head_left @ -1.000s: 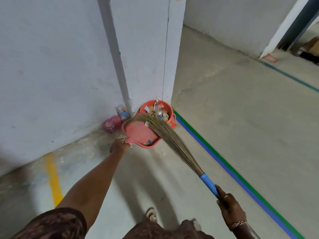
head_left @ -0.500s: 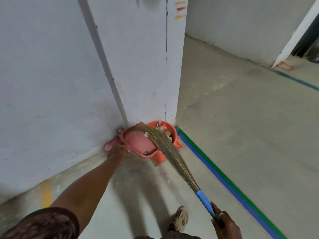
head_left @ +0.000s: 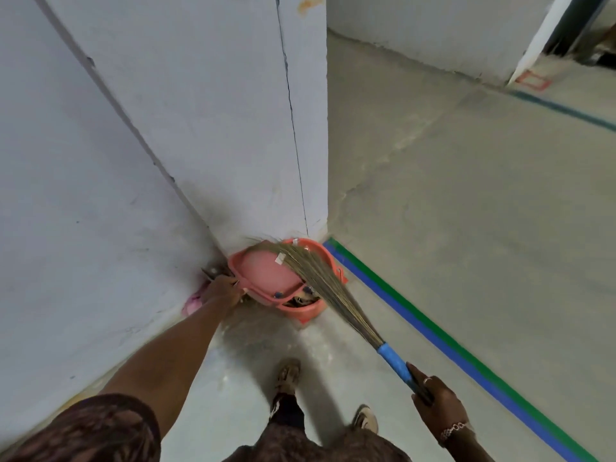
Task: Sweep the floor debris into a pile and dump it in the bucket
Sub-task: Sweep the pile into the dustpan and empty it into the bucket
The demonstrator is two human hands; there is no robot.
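An orange bucket (head_left: 305, 311) stands on the floor at the foot of a white pillar, holding scraps of debris. A pink dustpan (head_left: 266, 271) is tilted over the bucket's mouth, gripped by its handle in my left hand (head_left: 221, 290). A few scraps cling near the pan's lower lip. My right hand (head_left: 433, 396) holds a grass broom by its blue handle (head_left: 395, 360). The broom's bristles (head_left: 313, 268) lie across the dustpan and the bucket rim, with a white paper scrap caught in them.
The white pillar (head_left: 213, 128) and wall close in the left and back. A pink bag (head_left: 193, 301) lies against the wall left of the bucket. A blue and green floor stripe (head_left: 433, 331) runs diagonally at the right. My two feet (head_left: 288, 375) stand just behind the bucket.
I have stepped closer to the bucket. The dustpan has tipped further over the bucket, and the broom bristles have swept across the pan towards its far edge.
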